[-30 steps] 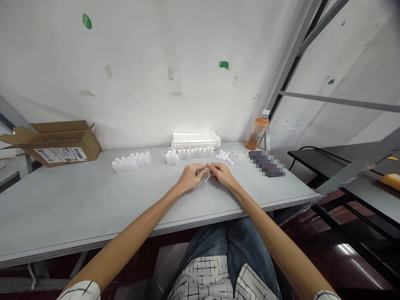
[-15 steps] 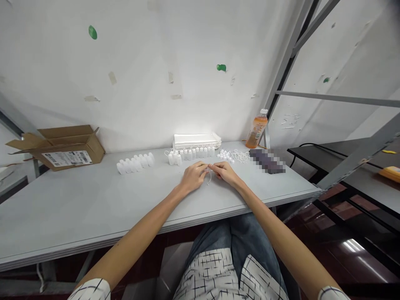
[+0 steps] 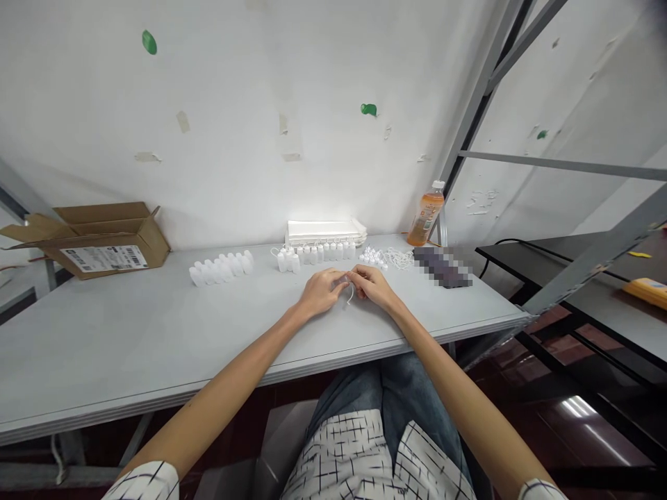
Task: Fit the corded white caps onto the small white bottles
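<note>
Above the table, my left hand is closed around a small translucent white bottle, mostly covered by the fingers. Its fingertips meet those of my right hand, which pinches at the bottle's end. A thin white cord hangs in a curve below the right fingertips; where it joins is hidden. Beyond my hands stand small white bottles, some with cord loops, and a row of similar bottles. Small white pointed caps and a pile of white cords lie to the right.
More translucent bottles lie in a row at left. Behind them sits an open cardboard box. A stack of white trays rests against the wall. At right are an orange drink bottle and a blurred dark object.
My fingers have shifted slightly at the bottle, showing more of its translucent side. The hanging cord now curves differently. The whole view has moved a little.
</note>
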Tool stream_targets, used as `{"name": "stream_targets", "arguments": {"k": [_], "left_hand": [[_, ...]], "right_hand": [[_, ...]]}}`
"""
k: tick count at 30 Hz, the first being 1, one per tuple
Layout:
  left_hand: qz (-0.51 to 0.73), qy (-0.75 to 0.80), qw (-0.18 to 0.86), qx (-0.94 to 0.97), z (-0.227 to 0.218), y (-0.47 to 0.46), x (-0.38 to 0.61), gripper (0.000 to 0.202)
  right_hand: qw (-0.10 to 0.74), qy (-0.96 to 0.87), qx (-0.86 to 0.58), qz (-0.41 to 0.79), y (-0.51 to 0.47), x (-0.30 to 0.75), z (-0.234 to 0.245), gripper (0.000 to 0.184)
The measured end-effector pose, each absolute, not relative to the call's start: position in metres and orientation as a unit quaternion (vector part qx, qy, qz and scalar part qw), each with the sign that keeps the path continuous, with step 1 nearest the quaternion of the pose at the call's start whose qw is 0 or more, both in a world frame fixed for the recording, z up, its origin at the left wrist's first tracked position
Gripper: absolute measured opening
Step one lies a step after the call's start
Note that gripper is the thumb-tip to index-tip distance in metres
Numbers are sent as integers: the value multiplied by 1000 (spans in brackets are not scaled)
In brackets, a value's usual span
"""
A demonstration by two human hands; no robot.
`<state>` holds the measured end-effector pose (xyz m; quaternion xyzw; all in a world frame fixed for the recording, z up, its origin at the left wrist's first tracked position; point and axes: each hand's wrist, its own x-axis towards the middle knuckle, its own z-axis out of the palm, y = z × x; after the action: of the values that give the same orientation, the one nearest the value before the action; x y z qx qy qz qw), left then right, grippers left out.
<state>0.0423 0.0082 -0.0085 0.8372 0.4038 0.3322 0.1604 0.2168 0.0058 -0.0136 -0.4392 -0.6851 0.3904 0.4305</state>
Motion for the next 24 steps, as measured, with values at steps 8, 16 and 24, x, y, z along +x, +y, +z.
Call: {"name": "stream_targets", "arguments": {"k": [8, 16, 24], "left_hand": [[333, 397, 173, 838, -9, 9, 44, 26], [267, 416, 140, 858, -3, 7, 41, 32], [261, 405, 65, 874, -5, 8, 40, 24]], "right_hand": [[410, -707, -457, 352, 7, 219, -15, 46], [422, -714, -446, 338, 5, 218, -14, 44], [410, -715, -467, 321, 6, 217, -14, 50]]}}
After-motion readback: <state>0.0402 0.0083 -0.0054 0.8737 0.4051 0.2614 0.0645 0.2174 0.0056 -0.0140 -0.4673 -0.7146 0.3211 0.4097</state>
